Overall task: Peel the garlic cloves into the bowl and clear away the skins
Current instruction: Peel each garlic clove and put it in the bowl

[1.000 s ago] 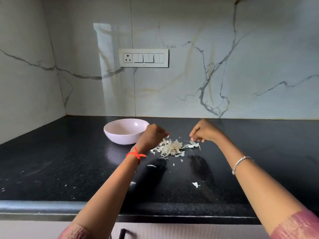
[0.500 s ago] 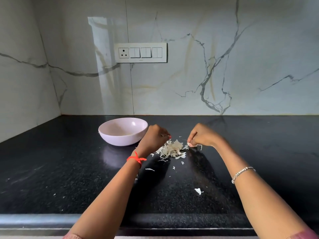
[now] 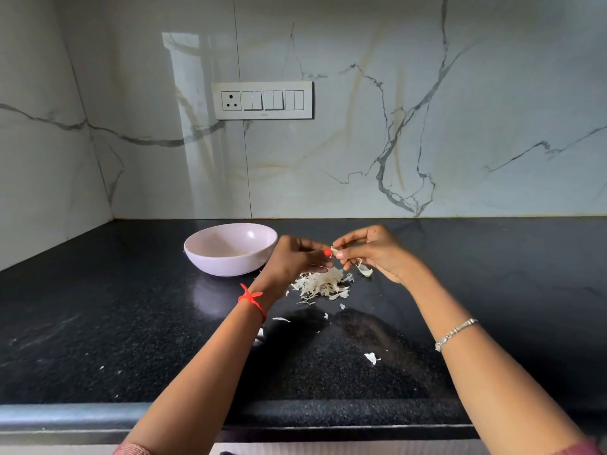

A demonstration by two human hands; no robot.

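Hands, two, met above the heap. My left hand [image 3: 295, 257] pinched one garlic clove [image 3: 334, 250] between thumb and curled fingers. My right hand [image 3: 377, 254] pinched the same clove from the other side. One curl of skin [image 3: 365, 271] hung below my right fingers; I could not tell whether it touched the counter. One red thread [image 3: 253, 300] was on the left wrist and one silver bracelet [image 3: 455, 333] on the right.

Directly under the hands lay one pile of skins [image 3: 323, 284]. Loose flakes nearer me: four counted clearly, the largest flake [image 3: 371, 357] well apart toward the front edge. One bowl [image 3: 226, 266], pale pink and upright, stood just beside my left hand, left of the pile. Something pale lay low inside it, too little showing to count.

Surface: black speckled countertop [image 3: 131, 323], glossy, with a rounded front edge. Room: white marble wall [image 3: 361, 133] with grey veins, turning a corner at left. It carried one switch plate [image 3: 262, 100] with one socket and a row of switches.

Half a second before, both hands were down at the pile, apart on either side. Since then they had lifted and joined at the clove.
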